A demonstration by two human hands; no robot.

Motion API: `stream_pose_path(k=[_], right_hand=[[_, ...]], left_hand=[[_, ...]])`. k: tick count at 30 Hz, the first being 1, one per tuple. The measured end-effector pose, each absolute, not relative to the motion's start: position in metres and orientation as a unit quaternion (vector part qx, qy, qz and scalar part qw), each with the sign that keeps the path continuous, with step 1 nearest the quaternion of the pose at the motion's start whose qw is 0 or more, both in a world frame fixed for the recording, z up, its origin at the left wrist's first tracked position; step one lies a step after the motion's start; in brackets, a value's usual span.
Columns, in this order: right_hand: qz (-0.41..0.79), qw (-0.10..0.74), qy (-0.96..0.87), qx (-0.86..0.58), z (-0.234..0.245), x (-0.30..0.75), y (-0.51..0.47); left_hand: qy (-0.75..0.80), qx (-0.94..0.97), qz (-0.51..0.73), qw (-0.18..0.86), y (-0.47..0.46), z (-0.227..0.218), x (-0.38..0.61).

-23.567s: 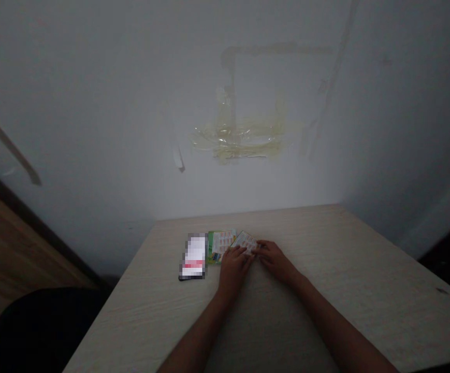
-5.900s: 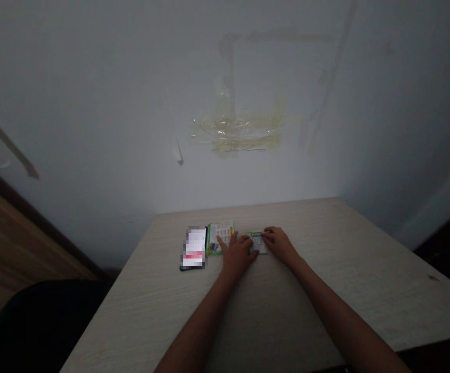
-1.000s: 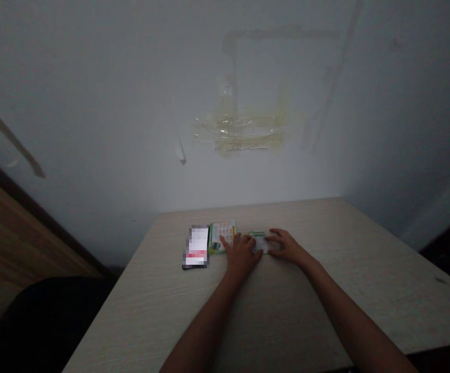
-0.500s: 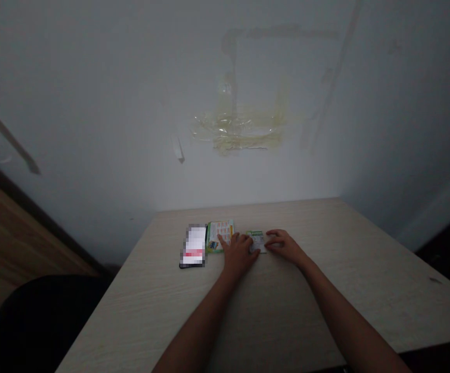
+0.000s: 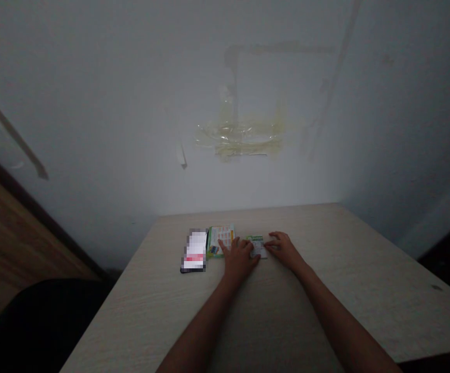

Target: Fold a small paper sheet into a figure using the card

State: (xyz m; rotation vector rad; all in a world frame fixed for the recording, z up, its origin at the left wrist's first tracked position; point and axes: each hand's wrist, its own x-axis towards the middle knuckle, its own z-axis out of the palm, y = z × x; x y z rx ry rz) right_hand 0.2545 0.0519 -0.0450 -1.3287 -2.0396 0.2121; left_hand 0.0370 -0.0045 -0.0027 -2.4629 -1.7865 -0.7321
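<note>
A small green-and-white printed card or leaflet [image 5: 257,247] lies on the table. My left hand [image 5: 240,256] rests palm down with its fingers spread, the fingers on its right side over the left edge of this piece. Its thumb reaches onto a larger flat printed packet [image 5: 222,235], white with green edges and a yellow patch. At the right edge of the small piece is my right hand [image 5: 284,248], its fingers apart and the tips at or just beside that edge. Whether they touch it is hard to tell. Left of the packet lies a phone [image 5: 194,251] with a lit, blurred screen.
The pale wood-grain table [image 5: 150,295] meets a grey wall [image 5: 131,129] bearing strips of old tape [image 5: 248,137]. A dark rounded shape [image 5: 46,316] stands beyond the left table edge. A small dark mark [image 5: 436,287] is near the right edge.
The whole view has shifted a little, so everything sits slightly lower. The right fingertips are slightly nearer the small printed piece. The left hand stays in place.
</note>
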Motion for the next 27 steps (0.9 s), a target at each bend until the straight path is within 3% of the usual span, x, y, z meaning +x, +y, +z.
stream_pose_path(k=[27], right_hand=[[0.03, 0.262, -0.773, -0.577, -0.025, 0.237, 0.047]], left_hand=[[-0.575, -0.789, -0.218, -0.012, -0.008, 0.005, 0.038]])
